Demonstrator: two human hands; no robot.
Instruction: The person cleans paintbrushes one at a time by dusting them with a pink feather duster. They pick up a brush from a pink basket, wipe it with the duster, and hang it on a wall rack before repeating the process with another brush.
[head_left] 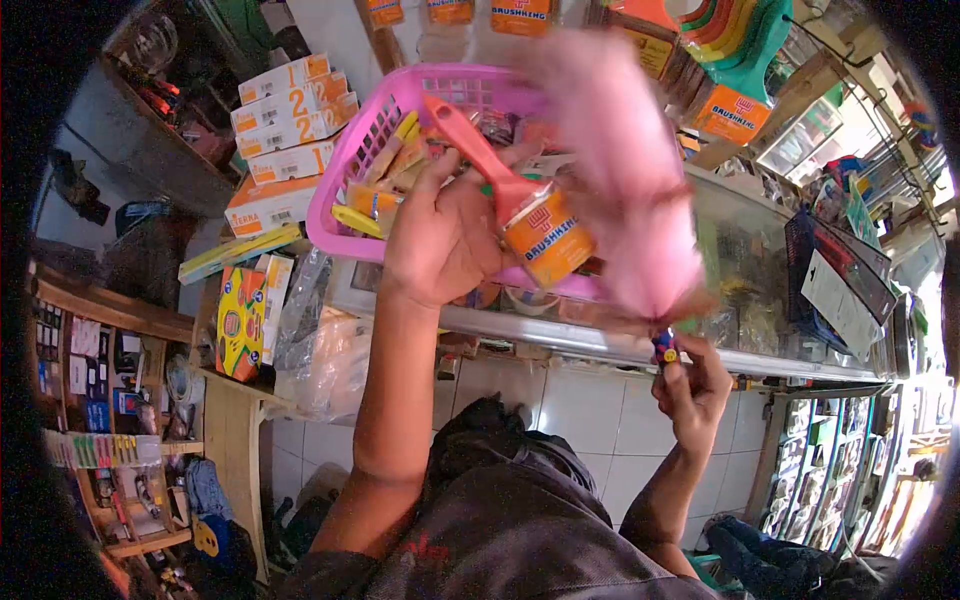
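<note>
A pink feather duster [635, 180], blurred by motion, stands up over the right part of a pink basket [325, 215]. Its dark blue patterned handle [665, 346] is gripped by my right hand [697, 392], near the counter's front edge. My left hand [447, 238] is at the basket, behind a red-handled paintbrush [490, 170] with an orange wrapper on its bristles. Its thumb and fingers are partly spread; whether they hold the brush is unclear. Yellow-handled items [357, 221] and small packets lie in the basket.
Stacked white-and-orange boxes [288, 118] stand left of the basket, above a yellow-green box [240, 322]. Wrapped brushes [735, 115] hang at the upper right. A dark blue basket [808, 275] sits on the glass counter [750, 362]. Wooden shelves [110, 300] are at the left.
</note>
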